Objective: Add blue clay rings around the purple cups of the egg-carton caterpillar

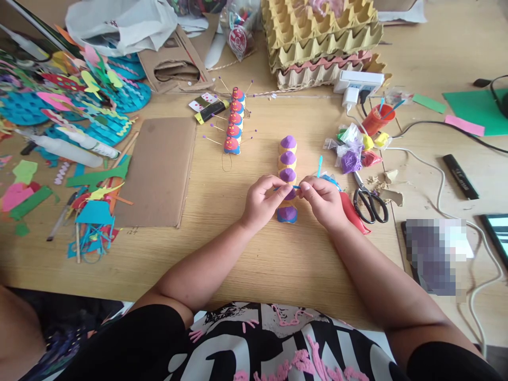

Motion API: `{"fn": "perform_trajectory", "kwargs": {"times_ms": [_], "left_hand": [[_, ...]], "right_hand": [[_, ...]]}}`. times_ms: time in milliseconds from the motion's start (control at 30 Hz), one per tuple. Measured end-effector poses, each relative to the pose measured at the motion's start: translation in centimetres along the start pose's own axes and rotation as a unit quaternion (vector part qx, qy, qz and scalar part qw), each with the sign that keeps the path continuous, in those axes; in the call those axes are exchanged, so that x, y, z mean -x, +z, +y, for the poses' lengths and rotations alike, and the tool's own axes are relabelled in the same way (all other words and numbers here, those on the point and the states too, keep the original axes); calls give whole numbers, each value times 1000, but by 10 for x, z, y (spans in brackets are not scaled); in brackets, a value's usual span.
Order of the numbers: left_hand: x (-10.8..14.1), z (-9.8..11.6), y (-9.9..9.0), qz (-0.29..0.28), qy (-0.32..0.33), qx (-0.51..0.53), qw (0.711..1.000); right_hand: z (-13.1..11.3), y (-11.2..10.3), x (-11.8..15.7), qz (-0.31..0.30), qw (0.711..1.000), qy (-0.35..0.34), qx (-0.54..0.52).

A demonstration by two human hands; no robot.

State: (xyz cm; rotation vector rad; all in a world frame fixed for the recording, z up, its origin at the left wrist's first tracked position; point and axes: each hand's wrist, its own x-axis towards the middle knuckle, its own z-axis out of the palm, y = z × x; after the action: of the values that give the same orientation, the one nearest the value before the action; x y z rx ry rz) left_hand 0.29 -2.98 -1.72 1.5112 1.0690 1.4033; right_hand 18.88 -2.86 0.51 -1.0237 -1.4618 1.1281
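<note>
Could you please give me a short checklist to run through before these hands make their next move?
1. Grip on the blue piece: ok; the left hand and right hand pinch it between them.
2. Row of purple-topped cups: ok; it lies below the hands, peaks upward.
3. Blue piece touching a cup: cannot tell; fingers hide the spot.
4. Blue around every base: not ok; the nearest cup has it, but the farthest shows yellow.
5. Scissors apart from the hands: ok; they lie to the right of the right hand.
6. Row of red faces out of the way: ok; it sits farther off, to the left.
</note>
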Motion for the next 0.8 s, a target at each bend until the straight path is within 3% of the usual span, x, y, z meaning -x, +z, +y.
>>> {"fn": "perform_trajectory", "kwargs": {"times_ms": [267, 800], "left_hand": [[1, -2, 2, 6, -24, 27, 999], [-2, 2, -3, 4, -16, -7, 1000]], "right_hand": [[6, 2, -1, 31, 999, 16, -18], [4, 0, -1, -11, 1000, 24, 5]]}}
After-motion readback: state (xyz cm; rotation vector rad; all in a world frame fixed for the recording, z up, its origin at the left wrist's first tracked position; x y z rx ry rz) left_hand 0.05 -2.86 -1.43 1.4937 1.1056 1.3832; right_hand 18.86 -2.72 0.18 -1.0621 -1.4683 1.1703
